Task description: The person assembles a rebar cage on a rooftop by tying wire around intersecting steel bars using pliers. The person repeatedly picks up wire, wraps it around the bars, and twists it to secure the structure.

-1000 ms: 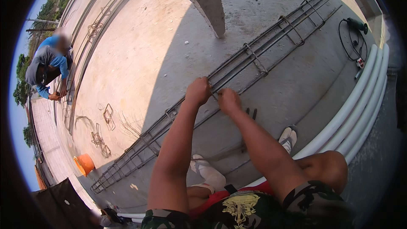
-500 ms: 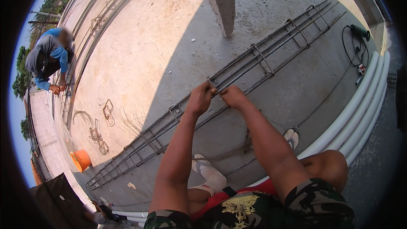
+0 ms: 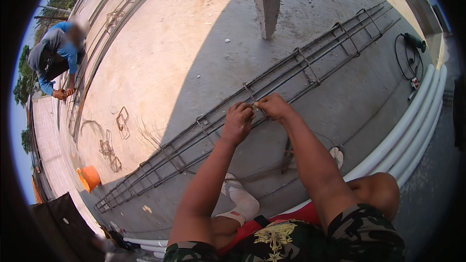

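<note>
A long steel rebar cage [image 3: 307,63] with square stirrups lies diagonally on the concrete, from near left to far right. Both my hands meet at its near side, by a stirrup [image 3: 248,89] around the middle of the cage. My left hand [image 3: 238,123] is closed, its curled fingers at the bars. Beside it, my right hand [image 3: 272,106] is closed in a pinch, fingertips almost touching the left ones. Whatever thin thing they pinch is too small to make out. My fingers hide that part of the bar.
A concrete post [image 3: 267,9] stands beyond the cage. White pipes [image 3: 383,148] and a corded green power tool [image 3: 413,42] lie right. Loose stirrups [image 3: 109,151], thin wires [image 3: 148,136] and an orange bucket [image 3: 89,178] are left. Another person [image 3: 60,56] crouches at long bars, far left.
My left hand has come off the cage's far bar and moved nearer, down beside my right hand. The right hand stays about the same place, still pinching. The view has shifted slightly.
</note>
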`<state>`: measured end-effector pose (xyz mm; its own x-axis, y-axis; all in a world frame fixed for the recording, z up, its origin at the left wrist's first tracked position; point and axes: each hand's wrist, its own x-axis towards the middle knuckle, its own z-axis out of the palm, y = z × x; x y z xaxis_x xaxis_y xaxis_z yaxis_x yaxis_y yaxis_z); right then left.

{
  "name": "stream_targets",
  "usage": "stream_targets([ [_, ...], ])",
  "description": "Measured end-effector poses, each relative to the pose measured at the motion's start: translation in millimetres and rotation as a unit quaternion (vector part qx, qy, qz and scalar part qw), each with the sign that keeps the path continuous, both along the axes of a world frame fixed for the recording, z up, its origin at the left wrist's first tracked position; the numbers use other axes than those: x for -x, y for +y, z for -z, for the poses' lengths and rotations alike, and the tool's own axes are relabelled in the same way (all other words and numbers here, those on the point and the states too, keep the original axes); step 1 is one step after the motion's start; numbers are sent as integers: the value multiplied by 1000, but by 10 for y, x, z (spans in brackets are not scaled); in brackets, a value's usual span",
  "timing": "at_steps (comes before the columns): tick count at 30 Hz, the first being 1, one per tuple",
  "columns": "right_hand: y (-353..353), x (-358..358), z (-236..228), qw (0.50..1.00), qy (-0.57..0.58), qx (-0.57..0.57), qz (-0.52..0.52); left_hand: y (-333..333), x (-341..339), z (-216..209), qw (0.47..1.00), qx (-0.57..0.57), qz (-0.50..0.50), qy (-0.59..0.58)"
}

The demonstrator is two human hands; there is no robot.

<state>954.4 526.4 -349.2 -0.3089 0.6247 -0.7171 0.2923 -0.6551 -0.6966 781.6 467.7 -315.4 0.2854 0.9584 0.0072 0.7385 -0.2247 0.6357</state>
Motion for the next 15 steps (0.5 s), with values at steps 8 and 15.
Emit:
stream_targets([
  [8,-39,145,-63,957,-216,-155,-119,-61,-21,135,992,67,-94,-45],
  [15,-94,210,-189,939,-234,-211,-139,275,1,256,974,200,-79,72],
])
